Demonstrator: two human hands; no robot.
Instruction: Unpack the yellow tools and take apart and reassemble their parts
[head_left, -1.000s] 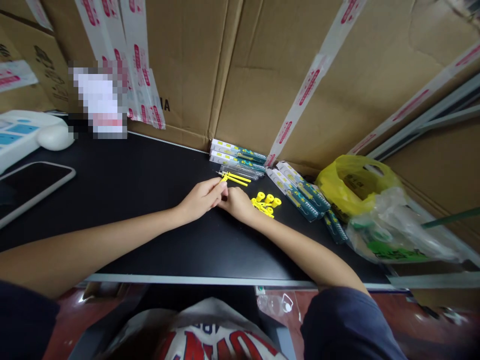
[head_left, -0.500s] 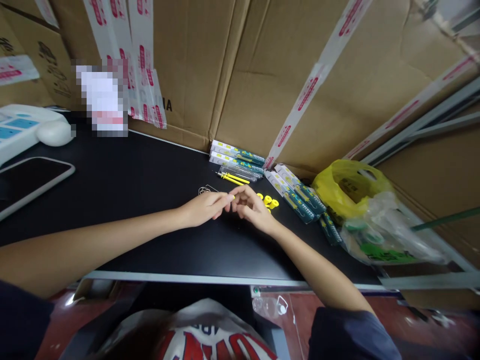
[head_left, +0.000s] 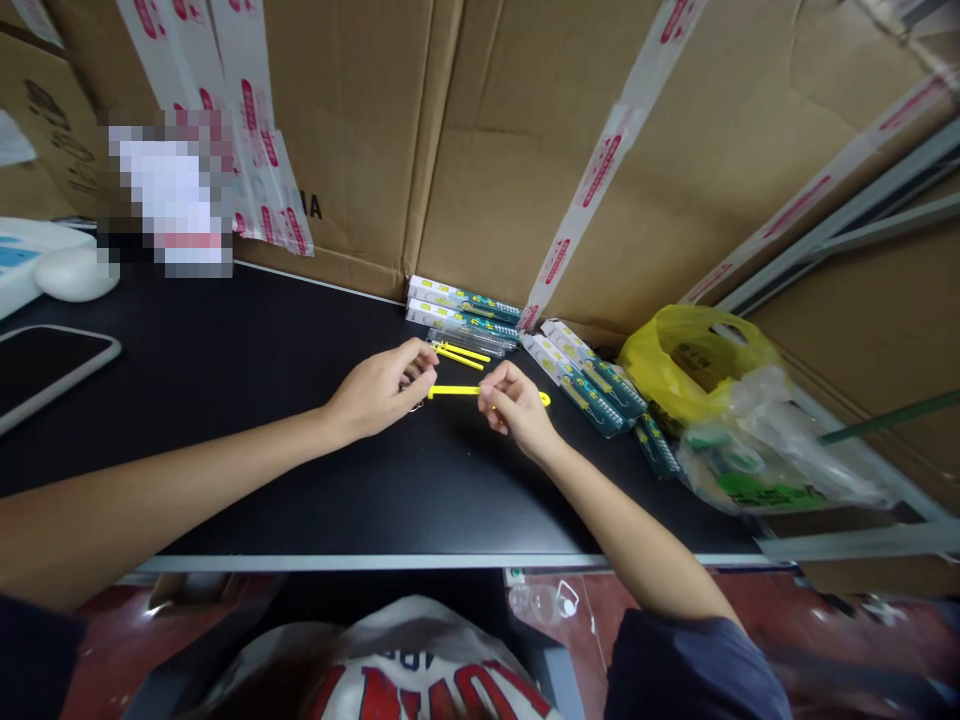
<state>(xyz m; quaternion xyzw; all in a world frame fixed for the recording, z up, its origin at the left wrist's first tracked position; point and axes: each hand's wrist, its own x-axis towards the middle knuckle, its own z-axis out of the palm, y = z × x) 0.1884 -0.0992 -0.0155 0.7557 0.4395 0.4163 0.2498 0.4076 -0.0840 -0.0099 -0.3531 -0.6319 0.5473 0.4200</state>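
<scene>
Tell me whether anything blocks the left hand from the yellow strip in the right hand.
Nothing visible does: the fingers of the left hand are right by the end of the yellow strip that the right hand pinches. Thin metal wire shows beside the left fingers; whether it is held is unclear.

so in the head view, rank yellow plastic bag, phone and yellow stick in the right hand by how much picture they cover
1. Yellow plastic bag
2. Phone, visible part only; the frame cuts it off
3. Yellow stick in the right hand, partly behind fingers
</scene>
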